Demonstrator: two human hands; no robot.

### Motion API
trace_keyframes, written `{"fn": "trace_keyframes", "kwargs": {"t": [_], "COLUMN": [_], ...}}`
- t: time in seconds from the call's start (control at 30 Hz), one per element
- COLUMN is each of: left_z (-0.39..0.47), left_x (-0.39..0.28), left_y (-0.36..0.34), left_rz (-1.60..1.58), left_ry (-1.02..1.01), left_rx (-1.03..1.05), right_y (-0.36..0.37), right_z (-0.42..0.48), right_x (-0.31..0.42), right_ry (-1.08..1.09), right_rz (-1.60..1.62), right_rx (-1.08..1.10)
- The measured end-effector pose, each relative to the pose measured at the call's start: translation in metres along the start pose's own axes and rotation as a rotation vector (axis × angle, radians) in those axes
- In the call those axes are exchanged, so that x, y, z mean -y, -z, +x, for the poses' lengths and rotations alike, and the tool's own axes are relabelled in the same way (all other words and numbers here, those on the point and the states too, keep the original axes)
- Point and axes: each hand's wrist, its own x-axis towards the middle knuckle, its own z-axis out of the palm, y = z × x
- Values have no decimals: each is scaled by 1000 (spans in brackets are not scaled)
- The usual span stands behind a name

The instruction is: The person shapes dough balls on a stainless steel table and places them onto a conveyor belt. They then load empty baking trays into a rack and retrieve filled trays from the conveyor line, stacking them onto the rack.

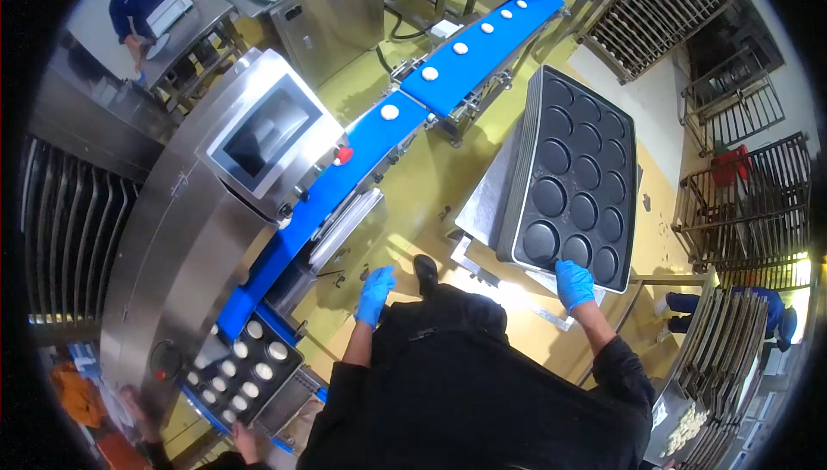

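My right hand [574, 286], in a blue glove, grips the near edge of the top black baking tray [563, 205]. That tray has rows of round wells with nothing in them. It lies on a tall stack of like trays [522, 166], on a metal-topped stand [488, 192]. My left hand [375, 295], also gloved in blue, hangs free in front of my body with nothing visible in it. To its left runs a blue conveyor belt [349, 176] carrying round white dough pieces [389, 112] in single file.
A steel machine with a screen panel [265, 127] stands beside the belt. At lower left, a co-worker's hand [244, 443] is at a tray of dough pieces [249, 366]. Rack frames [743, 205] line the right side. Another person [139, 1] works at a table at upper left.
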Motion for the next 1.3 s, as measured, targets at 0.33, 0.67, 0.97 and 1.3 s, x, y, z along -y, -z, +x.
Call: {"fn": "trace_keyframes", "kwargs": {"t": [0.33, 0.67, 0.97, 1.3], "left_z": [-14, -83, -95, -121], "left_x": [-60, -191, -289, -359], "left_y": [-49, -155, -186, -155], "left_rz": [96, -206, -536, -313], "left_ry": [-3, -308, -191, -230], "left_rx": [259, 749, 71, 243], "right_y": [31, 158, 164, -38], "right_z": [21, 30, 76, 63], "right_x": [-21, 37, -56, -89], "right_ry": [241, 333, -243, -682], "right_rz": [113, 441, 705, 1942], "right_rx": [99, -141, -555, -654]}}
